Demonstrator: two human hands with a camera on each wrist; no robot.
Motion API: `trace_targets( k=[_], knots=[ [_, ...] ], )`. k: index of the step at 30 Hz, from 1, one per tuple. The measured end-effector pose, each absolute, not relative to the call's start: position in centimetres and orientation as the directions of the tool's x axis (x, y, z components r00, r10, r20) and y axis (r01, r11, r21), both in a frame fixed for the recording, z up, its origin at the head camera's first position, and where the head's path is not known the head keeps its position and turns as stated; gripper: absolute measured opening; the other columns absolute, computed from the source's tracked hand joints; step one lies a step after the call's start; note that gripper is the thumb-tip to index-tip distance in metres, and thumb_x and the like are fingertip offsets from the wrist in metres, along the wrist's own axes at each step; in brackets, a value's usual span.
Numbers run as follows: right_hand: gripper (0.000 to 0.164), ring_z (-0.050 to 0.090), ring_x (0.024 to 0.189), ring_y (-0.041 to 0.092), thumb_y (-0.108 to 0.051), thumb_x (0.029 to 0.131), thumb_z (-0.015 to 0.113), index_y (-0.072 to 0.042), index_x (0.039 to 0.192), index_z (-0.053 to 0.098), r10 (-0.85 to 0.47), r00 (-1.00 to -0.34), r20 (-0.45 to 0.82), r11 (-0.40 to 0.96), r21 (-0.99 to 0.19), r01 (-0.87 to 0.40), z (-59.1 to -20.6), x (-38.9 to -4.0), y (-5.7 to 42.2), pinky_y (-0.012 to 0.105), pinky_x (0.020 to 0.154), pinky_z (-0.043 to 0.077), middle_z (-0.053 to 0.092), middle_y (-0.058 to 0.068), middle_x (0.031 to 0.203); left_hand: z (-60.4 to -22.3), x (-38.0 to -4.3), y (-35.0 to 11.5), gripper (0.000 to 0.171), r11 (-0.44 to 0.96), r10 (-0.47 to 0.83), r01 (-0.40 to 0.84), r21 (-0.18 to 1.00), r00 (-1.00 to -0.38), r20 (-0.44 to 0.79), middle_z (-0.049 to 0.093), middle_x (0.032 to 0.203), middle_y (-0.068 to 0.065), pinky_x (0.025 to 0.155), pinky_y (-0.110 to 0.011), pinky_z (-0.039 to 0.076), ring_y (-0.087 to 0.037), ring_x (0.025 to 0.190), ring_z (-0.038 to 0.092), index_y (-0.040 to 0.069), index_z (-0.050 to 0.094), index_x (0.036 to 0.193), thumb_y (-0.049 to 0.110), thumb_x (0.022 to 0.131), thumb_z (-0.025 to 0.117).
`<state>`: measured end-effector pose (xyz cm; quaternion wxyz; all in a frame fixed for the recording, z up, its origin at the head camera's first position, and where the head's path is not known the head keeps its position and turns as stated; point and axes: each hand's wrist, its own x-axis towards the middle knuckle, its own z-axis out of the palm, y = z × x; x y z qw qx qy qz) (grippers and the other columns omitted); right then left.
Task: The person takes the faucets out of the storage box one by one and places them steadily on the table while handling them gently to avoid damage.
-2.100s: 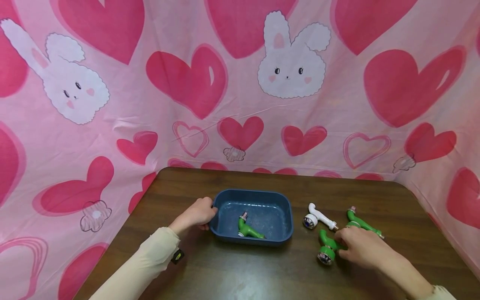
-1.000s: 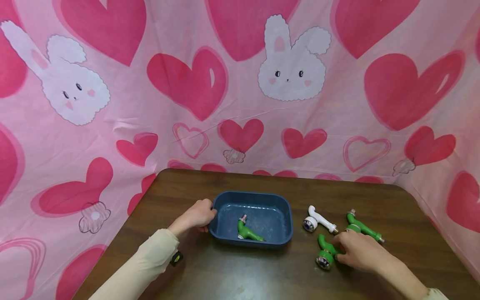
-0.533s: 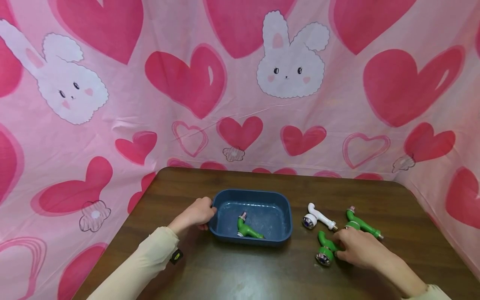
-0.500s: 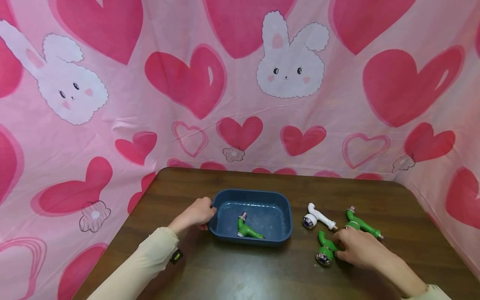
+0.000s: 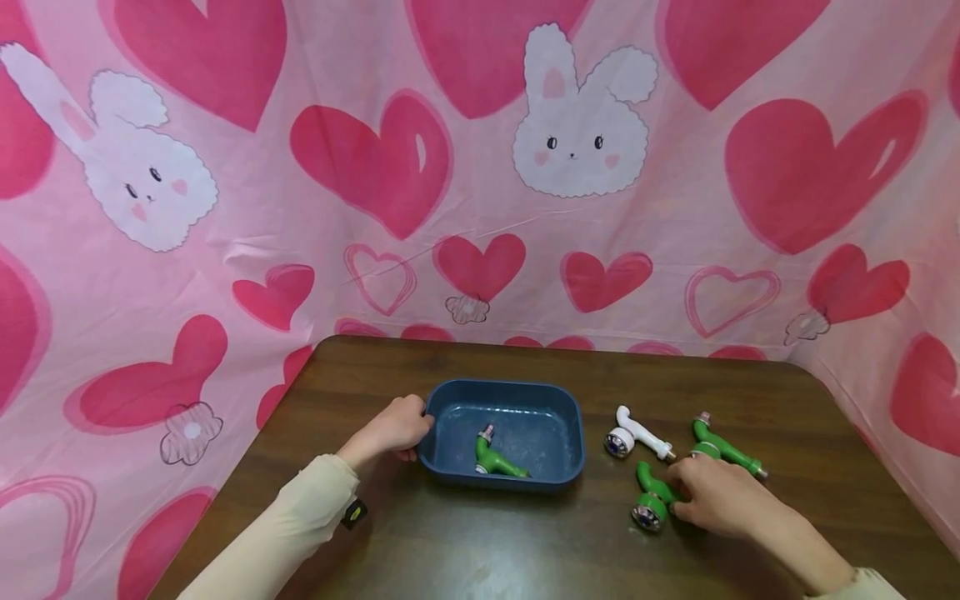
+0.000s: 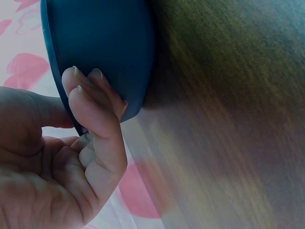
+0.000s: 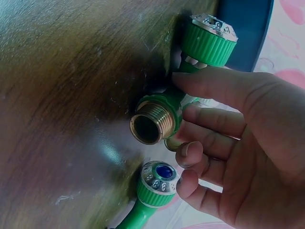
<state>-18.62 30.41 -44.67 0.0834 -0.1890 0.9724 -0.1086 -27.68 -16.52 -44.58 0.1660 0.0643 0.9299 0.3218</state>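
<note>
My left hand [image 5: 393, 427] grips the left end of a blue plastic basin [image 5: 573, 433]. In the left wrist view, its thumb is over the rim and its fingers press on the outer wall [image 6: 102, 43]. One green faucet [image 5: 491, 460] lies inside the basin. At the right, my right hand [image 5: 720, 493] pinches a second green faucet [image 5: 651, 500] with a chrome-topped knob. The right wrist view shows the thumb and fingers about its body, near the brass threaded end [image 7: 152, 123]. Part of that faucet is hidden behind the hand.
A white faucet [image 5: 637, 435] lies between the basin and the right hand. Just beyond that hand is another green faucet [image 5: 727, 450], partly covered by it. All rest on a brown wooden table [image 5: 480, 542], with a pink heart-and-rabbit cloth [image 5: 480, 208] hanging behind.
</note>
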Motion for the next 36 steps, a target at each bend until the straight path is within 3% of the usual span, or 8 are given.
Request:
trace_targets(
  k=[4,10,17,22,27,36],
  knots=[
    [0.023,0.040,0.060,0.007,-0.016,0.079,0.083,-0.027,0.078,0.062,-0.378,-0.915,-0.140,0.909,-0.245,-0.338,-44.4,-18.7,30.4,0.028,0.051,0.033,0.045,-0.011,0.065,-46.0,-28.5,-17.2,0.027,0.772,0.257,0.047,0.633,-0.935,-0.244,0.063,0.061,-0.013,0.041,-0.033,0.056,-0.020,0.044,0.065,0.001,0.060,0.082,0.012,0.105,0.053],
    [0.020,0.041,0.060,0.003,-0.015,0.078,0.082,-0.026,0.081,0.066,-0.428,-0.899,-0.092,0.882,-0.260,-0.394,-44.1,-18.7,30.6,0.027,0.051,0.036,0.045,-0.016,0.065,-43.8,-27.3,-16.3,0.027,0.790,0.204,-0.009,0.613,-0.939,-0.277,0.065,0.064,-0.016,0.046,-0.038,0.059,-0.026,0.048,0.068,-0.001,0.062,0.082,0.011,0.105,0.056],
    [0.015,0.047,0.062,-0.001,-0.016,0.080,0.083,-0.020,0.093,0.076,-0.436,-0.896,-0.084,0.874,-0.275,-0.400,-43.1,-18.7,30.7,0.027,0.053,0.042,0.054,-0.022,0.069,-47.1,-29.3,-17.6,0.029,0.787,0.257,0.037,0.616,-0.927,-0.273,0.064,0.062,-0.015,0.042,-0.036,0.057,-0.023,0.045,0.067,0.000,0.061,0.082,0.014,0.106,0.052],
    [0.013,0.049,0.064,0.002,-0.017,0.083,0.081,-0.024,0.089,0.073,-0.391,-0.912,-0.121,0.902,-0.246,-0.354,-42.1,-18.9,30.6,0.034,0.055,0.045,0.058,-0.019,0.072,-43.6,-27.3,-16.1,0.025,0.789,0.217,0.006,0.615,-0.938,-0.270,0.064,0.063,-0.016,0.045,-0.035,0.058,-0.024,0.046,0.067,-0.001,0.062,0.083,0.009,0.105,0.055],
    [0.013,0.053,0.067,0.006,-0.018,0.086,0.082,-0.023,0.092,0.072,-0.374,-0.914,-0.154,0.913,-0.236,-0.334,-41.3,-19.2,30.6,0.039,0.057,0.048,0.058,-0.016,0.074,-42.6,-26.6,-15.7,0.026,0.815,0.196,0.006,0.579,-0.944,-0.267,0.063,0.061,-0.012,0.044,-0.031,0.057,-0.019,0.044,0.065,0.001,0.061,0.083,0.010,0.107,0.054],
    [0.011,0.051,0.063,0.007,-0.018,0.086,0.082,-0.019,0.094,0.074,-0.379,-0.915,-0.141,0.910,-0.237,-0.340,-40.6,-19.4,30.4,0.036,0.054,0.046,0.057,-0.015,0.071,-46.2,-28.9,-17.2,0.026,0.780,0.265,0.046,0.624,-0.928,-0.263,0.064,0.063,-0.015,0.044,-0.035,0.058,-0.022,0.045,0.066,-0.002,0.061,0.086,0.013,0.106,0.054]
  ],
)
